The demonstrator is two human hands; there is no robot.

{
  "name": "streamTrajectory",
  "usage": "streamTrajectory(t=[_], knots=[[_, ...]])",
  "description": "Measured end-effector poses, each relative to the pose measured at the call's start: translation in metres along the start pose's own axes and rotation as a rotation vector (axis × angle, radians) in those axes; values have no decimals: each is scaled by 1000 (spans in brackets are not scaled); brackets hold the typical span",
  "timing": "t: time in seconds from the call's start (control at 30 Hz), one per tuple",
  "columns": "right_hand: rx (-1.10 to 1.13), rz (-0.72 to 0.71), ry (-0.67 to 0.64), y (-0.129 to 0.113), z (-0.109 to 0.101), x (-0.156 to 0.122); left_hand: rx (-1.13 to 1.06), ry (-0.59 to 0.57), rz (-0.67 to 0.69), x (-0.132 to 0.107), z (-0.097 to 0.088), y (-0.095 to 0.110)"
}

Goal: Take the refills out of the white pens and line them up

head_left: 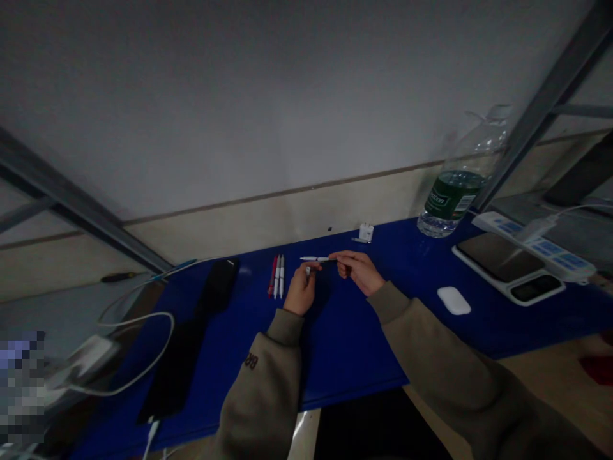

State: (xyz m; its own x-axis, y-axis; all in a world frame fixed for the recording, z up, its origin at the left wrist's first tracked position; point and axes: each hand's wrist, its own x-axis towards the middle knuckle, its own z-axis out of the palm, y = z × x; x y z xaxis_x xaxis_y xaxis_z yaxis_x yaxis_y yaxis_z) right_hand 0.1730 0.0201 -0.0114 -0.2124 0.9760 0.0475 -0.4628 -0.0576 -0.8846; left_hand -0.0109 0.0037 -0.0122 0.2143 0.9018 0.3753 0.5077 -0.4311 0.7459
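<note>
Blue bench top (364,338) against a grey wall (201,115), one white pen (316,259) clamped between my left hand (302,289) and right hand (360,271), three pens (277,276) just left, one water bottle (460,185)

Dim, flat light, soft shadows, strong fisheye bending at the edges, pixelated patch lower left

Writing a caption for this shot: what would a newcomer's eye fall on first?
The left hand and right hand meet over the middle of the blue table, a slim white pen between them. A large water bottle with a green label stands at the back right, beside a white power strip.
</note>
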Motion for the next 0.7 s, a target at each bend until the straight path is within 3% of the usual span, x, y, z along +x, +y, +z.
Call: streamTrajectory(t=[0.23, 0.37, 0.53, 0.7], knots=[[76, 9, 5, -4, 1, 0, 381, -80, -21, 0, -17, 9], [56, 7, -23, -3, 0, 0, 490, -133, -9, -3, -16, 17], [-203, -25, -43, -2, 0, -1, 655, -208, 20, -4, -11, 19], [-506, -51, -190, 5, 6, -5, 811, -291, 69, -4, -9, 22]])
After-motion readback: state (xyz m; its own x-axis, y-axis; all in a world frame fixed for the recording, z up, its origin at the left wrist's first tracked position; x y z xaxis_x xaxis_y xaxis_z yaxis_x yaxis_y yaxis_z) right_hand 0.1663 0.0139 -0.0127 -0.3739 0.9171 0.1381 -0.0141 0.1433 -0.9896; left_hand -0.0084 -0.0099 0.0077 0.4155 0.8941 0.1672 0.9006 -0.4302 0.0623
